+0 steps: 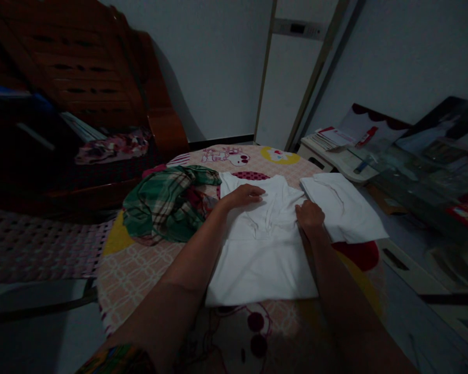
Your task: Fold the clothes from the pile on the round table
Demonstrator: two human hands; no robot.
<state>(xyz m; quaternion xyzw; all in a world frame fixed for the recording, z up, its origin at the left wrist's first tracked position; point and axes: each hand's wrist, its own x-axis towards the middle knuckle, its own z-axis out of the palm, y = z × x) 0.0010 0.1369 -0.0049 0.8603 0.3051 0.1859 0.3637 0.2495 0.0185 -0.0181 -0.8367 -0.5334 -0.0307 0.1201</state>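
Observation:
A white shirt (263, 267) lies spread on the round table in front of me, its collar end away from me and the cloth wrinkled in the middle. My left hand (246, 196) rests on its upper left part, fingers loosely bent and pointing right, with no cloth visibly gripped. At the shirt's upper right edge, my right hand (311, 214) is closed on the fabric. Just right of that hand sits a folded white garment (345, 208). A green plaid cloth (167, 202) lies in a heap left of the shirt, partly beside my left forearm.
The table (140, 265) has a patterned pink and yellow cover. A wooden bench (89, 78) with a floral cloth (115, 147) stands at the back left, and a woven seat (50, 244) is nearer. At right, a glass-topped cabinet (409, 176) holds papers and boxes.

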